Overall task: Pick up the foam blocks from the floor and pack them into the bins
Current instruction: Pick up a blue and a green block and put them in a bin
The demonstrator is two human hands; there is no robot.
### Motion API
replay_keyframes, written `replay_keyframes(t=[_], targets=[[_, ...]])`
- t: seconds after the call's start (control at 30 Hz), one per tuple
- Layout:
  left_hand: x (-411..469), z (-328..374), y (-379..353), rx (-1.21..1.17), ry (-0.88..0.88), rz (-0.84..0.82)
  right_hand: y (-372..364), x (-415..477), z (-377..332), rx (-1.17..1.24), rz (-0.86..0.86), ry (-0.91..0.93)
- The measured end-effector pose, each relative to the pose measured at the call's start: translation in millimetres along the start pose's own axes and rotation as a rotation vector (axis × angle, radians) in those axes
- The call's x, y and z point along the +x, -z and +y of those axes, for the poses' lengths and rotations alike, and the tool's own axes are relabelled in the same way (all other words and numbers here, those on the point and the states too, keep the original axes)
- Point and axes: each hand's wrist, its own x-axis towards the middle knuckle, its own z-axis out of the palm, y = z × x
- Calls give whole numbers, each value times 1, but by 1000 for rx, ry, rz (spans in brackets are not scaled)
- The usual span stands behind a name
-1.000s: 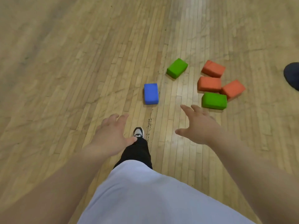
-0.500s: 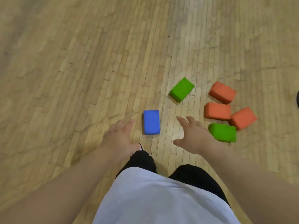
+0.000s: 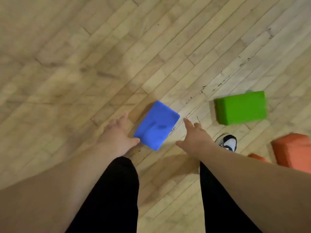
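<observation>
A blue foam block point(image 3: 156, 125) lies flat on the wooden floor right in front of me. My left hand point(image 3: 117, 137) reaches down on its left side, fingers straight, the thumb at the block's near corner. My right hand point(image 3: 195, 137) is spread open just right of the block, apart from it. A green block point(image 3: 241, 107) lies further right. An orange block point(image 3: 292, 149) sits at the right edge, with a sliver of another orange block point(image 3: 257, 158) partly hidden by my right forearm. No bin is in view.
My legs in black trousers fill the lower middle, and my white and black shoe point(image 3: 228, 143) stands between the blue and orange blocks. Bare wooden floor point(image 3: 84, 56) stretches to the left and far side.
I have bent down and moved closer, so the blocks look much larger. Both hands have dropped to either side of the blue block. The view has rotated; most orange blocks left the frame.
</observation>
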Motion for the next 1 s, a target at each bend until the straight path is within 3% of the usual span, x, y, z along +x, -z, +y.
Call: replay_keyframes(t=[0.13,0.23,0.43,0.57,0.67,0.83,1.0], targets=[[126,4,-118,-244,143,-5,-40,151,14,-10,42,120],[173,5,-173,-429,169,14,-74,208,24,161,41,210],[140,7,-178,-435,116,1,-74,208,64,420,33,285],[93,55,-161,-352,40,-63,-37,173,106,485,5,243],[77,114,-145,-196,-1,-22,7,160,143,367,85,239],[93,234,-142,-72,-118,188,94,182,219,-66,249,186],[151,305,-190,62,-37,76,132,247,261,-567,159,193]])
